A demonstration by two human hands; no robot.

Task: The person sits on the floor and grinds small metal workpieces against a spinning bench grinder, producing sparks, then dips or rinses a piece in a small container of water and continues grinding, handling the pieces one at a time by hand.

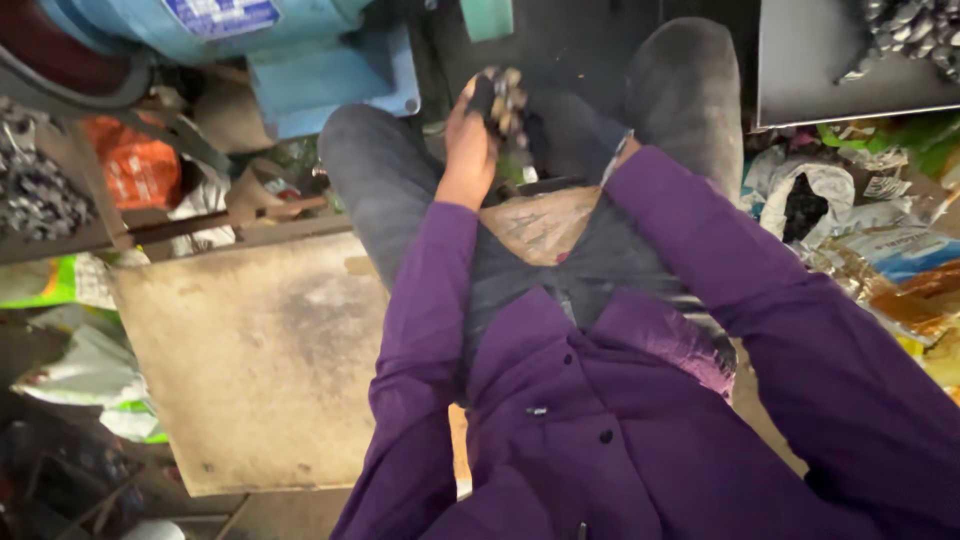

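- Since the camera looks straight down, the closest thing is the purple shirt (600, 430), both sleeves running away from it toward the knees.
- Left of the shirt sits a worn flat board (250, 360), dusty and scuffed.
- Past the shirt, the left hand (468, 140) is raised between the knees, forearm straight out from the purple cuff, wrist bent a bit, fingers curled shut round a clump of small metal pieces (503, 100).
- Those pieces look like little hard bits, brownish and dark. My guess: each is light, but a fistful has some weight, they're stiff, and loose enough to slip out between fingers. A cupped, closed fist from underneath seems the safest hold, not a fingertip pinch.
- Right hand: its sleeve heads toward the right knee, beyond the shirt, and the hand itself is hidden, so I can't tell whether it's spread or closed.
- Farther than the shirt, upper left, a blue machine (300, 50); upper right, a dark tray (800, 70) with shiny metal bits (915, 30) heaped in its corner.
- Crumpled bags (860, 230) lie right of the shirt.
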